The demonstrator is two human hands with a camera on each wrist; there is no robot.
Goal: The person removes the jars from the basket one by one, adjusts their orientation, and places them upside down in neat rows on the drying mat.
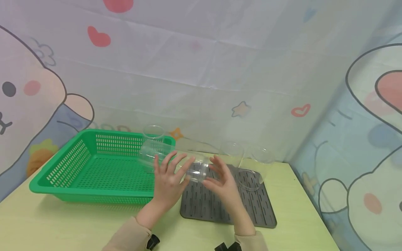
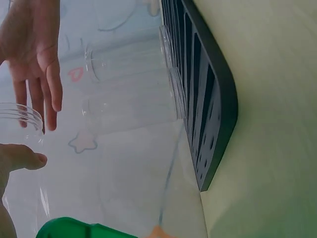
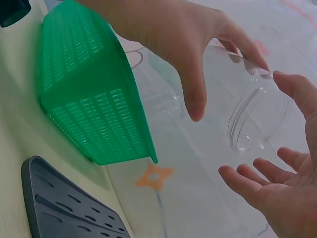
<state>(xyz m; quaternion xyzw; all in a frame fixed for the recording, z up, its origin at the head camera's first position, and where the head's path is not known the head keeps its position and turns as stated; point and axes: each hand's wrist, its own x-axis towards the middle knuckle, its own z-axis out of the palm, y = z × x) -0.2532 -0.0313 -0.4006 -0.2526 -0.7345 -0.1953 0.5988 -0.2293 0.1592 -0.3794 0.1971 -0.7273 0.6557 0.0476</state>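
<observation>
Clear, plastic-looking jar (image 1: 197, 169) at centre frame, tipped on its side: I see the left hand (image 1: 169, 182) curled around its body, the right hand (image 1: 224, 185) spread beside its threaded mouth, contact unclear. I judge it light, slick, easily dented; I'd hold gently below the threads.

Jars (image 1: 196, 170): at least four; hands (image 1: 169, 183): two; basket (image 1: 94, 191): one; mat (image 1: 204, 205): one.

A curtained-off tabletop nook, its kind otherwise unclear: cartoon-print cloth (image 1: 201, 62) around a pale table (image 1: 295, 202).
</observation>
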